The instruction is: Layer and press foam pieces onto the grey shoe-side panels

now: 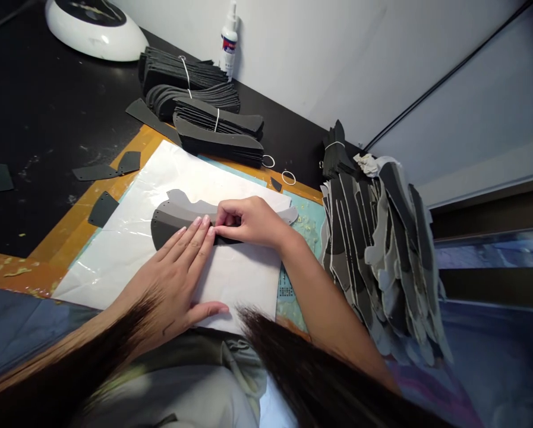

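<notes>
hidden: curved grey pieces (177,213) under right hand (248,221) | blurred: hair (319,368) | cut off: white device (94,30)

Bundled cutouts (199,113) ahead, piled pieces (379,261) right, likely passage over sheet (159,184)

The left hand (172,279) lies flat and palm down, its fingers (189,248) slightly spread and pointing far and to the right, with the thumb (208,310) stretched out to the right. The right hand (251,223) comes in from the right, back upward, its fingers bent and curled toward the left, their tips just beside the left fingertips. The bare right forearm (324,297) slants toward the near right. Long dark hair (311,368) falls across the near part of it, and across the left forearm (101,327).
</notes>
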`<state>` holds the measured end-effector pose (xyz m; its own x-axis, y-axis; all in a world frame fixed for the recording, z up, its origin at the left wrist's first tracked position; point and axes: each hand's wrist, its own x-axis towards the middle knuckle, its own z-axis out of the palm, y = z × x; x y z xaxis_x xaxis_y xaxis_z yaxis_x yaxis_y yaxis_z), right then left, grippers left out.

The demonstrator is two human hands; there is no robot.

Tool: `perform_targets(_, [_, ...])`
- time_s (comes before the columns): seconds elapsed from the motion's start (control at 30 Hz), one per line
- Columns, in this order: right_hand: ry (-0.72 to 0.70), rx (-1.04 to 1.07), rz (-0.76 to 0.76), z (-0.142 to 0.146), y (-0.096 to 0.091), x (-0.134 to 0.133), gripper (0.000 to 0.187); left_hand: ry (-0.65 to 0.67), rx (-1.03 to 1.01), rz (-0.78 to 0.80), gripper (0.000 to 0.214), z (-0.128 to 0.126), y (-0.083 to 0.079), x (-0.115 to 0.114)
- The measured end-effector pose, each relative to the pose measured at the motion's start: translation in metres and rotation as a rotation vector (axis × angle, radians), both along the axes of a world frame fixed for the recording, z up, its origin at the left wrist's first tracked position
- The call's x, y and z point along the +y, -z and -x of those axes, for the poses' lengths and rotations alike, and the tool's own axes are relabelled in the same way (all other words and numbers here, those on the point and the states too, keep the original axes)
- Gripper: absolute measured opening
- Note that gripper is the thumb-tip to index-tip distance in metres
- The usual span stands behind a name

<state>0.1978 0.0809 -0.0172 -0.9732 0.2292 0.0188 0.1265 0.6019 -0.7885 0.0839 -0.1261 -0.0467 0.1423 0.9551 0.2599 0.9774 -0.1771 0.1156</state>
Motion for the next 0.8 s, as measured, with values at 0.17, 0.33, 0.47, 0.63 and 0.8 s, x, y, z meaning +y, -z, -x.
perform_targets(0.17, [-0.032,0.036,0.01,-0.003,-0.0022,0.0036,0.016,0.002,0.013,0.004,0.107,0.0022,0.001,-0.0019])
perform_targets(0.33, [-0.014,0.045,0.022,-0.0068,-0.0047,0.007,0.017,0.007,0.018,-0.013,0.105,0.0029,0.0019,-0.001])
perform_targets(0.47, [-0.028,0.011,-0.01,-0.0053,-0.0029,0.0074,0.018,0.007,0.041,-0.02,0.105,0.0028,0.0005,-0.0005])
perform_targets(0.63, [-0.041,0.021,0.068,-0.0045,-0.0021,0.0067,0.02,0.005,0.037,-0.018,0.105,0.0037,0.0,0.0002])
perform_targets(0.8, [-0.043,-0.024,0.083,-0.005,-0.0054,0.006,0.019,-0.002,0.038,-0.015,0.105,0.0037,-0.0003,0.0003])
